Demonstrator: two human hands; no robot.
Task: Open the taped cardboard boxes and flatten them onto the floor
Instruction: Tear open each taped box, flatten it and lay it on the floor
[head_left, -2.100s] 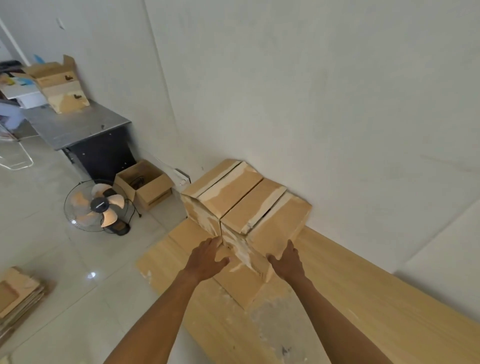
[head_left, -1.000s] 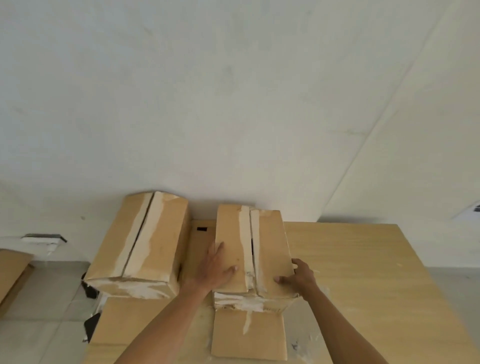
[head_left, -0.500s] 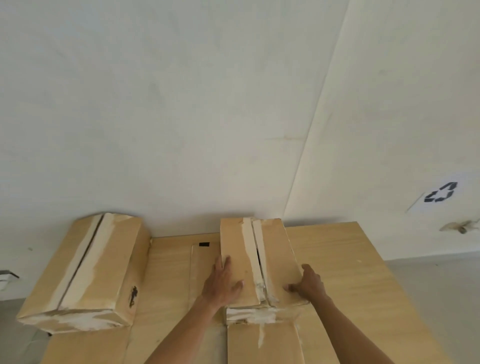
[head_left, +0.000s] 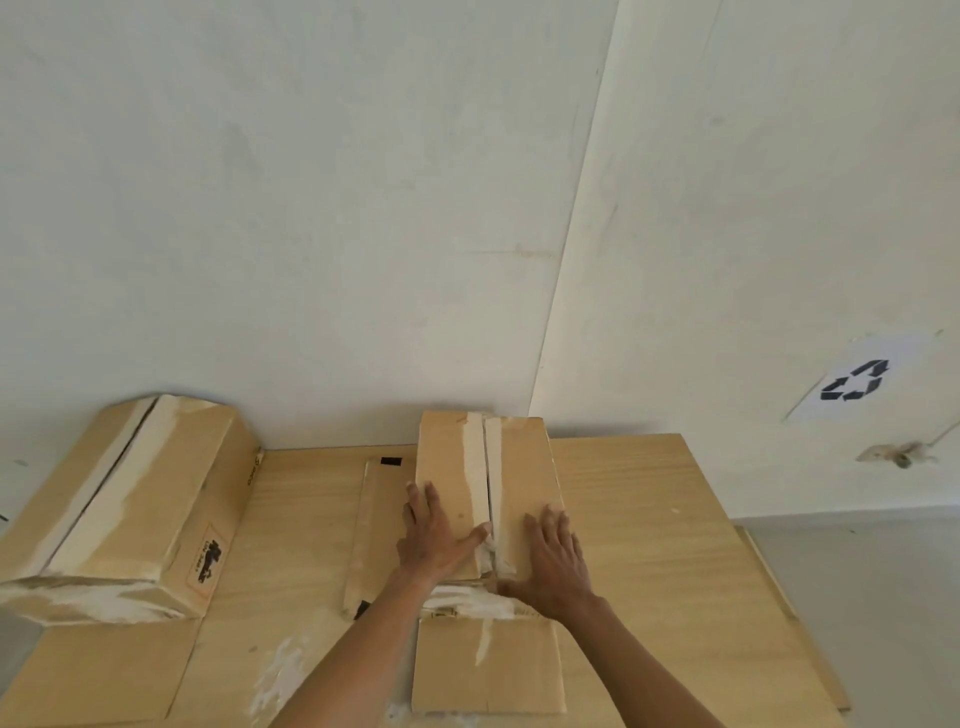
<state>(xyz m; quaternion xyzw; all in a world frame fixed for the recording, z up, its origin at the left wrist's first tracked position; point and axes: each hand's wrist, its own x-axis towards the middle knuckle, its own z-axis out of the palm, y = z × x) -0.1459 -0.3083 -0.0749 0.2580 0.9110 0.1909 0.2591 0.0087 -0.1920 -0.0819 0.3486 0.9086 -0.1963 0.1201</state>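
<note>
i've shifted both hands onto the box top (head_left: 483, 493), left hand (head_left: 434, 535) and right hand (head_left: 553, 564) flat, open, gripping nothing, flanking the tape seam (head_left: 480, 467), ready to split it.

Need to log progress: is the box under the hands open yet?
Shut: box flaps lie flat, dark slit between them, left hand and right hand on top.

Bare wooden board (head_left: 639, 525) right of the narrow box (head_left: 511, 467) leaves free passage; a larger taped box (head_left: 140, 499) blocks the left, the wall (head_left: 311, 208) the far side.
</note>
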